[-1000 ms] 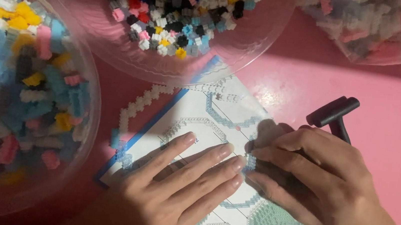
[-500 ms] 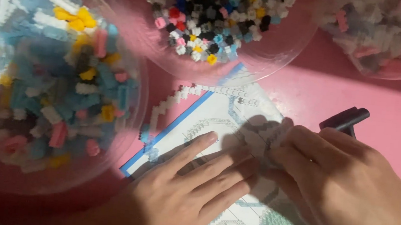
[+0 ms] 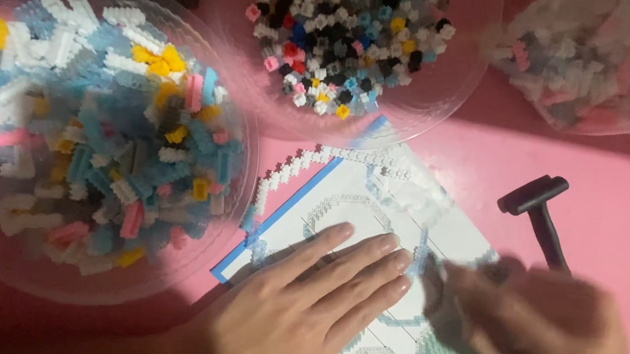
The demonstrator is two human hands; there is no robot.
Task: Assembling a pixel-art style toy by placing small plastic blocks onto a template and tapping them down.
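White instruction sheet [image 3: 375, 207] lies flat under left hand [image 3: 300, 310].

clear plastic bag [image 3: 604, 64] top right, white printed sheet [image 3: 376, 200]

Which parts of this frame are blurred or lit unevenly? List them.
Head view: the right hand is smeared by motion blur; the left hand, flat on the instruction sheet, is sharp; the bag of bricks at top right is soft; the top-left corner is dark.
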